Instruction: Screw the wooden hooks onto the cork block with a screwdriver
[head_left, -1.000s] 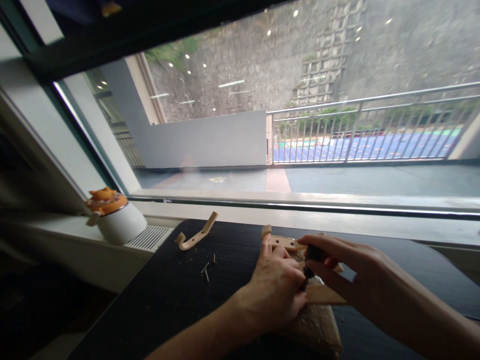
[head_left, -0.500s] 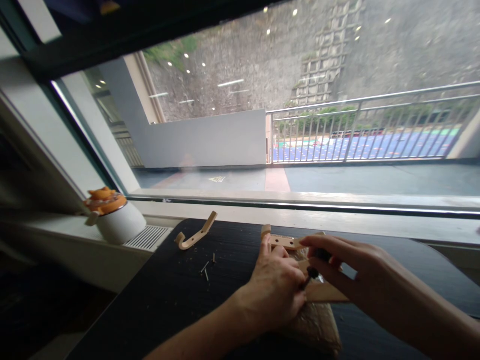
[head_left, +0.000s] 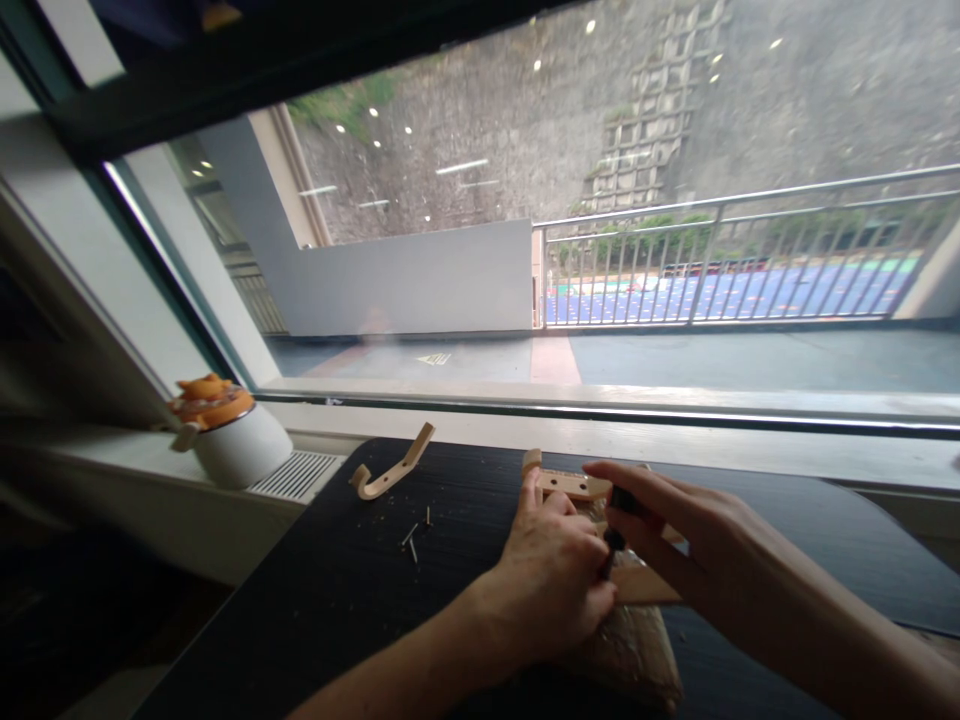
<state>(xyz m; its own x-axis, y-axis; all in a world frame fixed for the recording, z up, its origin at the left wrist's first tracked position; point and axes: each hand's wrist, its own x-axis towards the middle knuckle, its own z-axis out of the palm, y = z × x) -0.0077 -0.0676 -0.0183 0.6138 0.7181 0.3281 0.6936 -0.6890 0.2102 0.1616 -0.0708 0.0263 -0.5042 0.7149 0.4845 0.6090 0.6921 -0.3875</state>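
The tool [head_left: 621, 503] clasped in the right hand [head_left: 686, 520] could, by skidding, have jabbed the left hand [head_left: 553, 558], half-curled over the wood [head_left: 646, 585].

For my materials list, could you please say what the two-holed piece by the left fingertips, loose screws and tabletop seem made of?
Two-holed piece: smooth, pale, likely wood. Screws: dull glint, probably metal. Tabletop: black, faintly grained; wood or laminate, unclear.

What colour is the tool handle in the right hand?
Black or nearly so; the tool handle shows best in the head view, partly behind the right hand.
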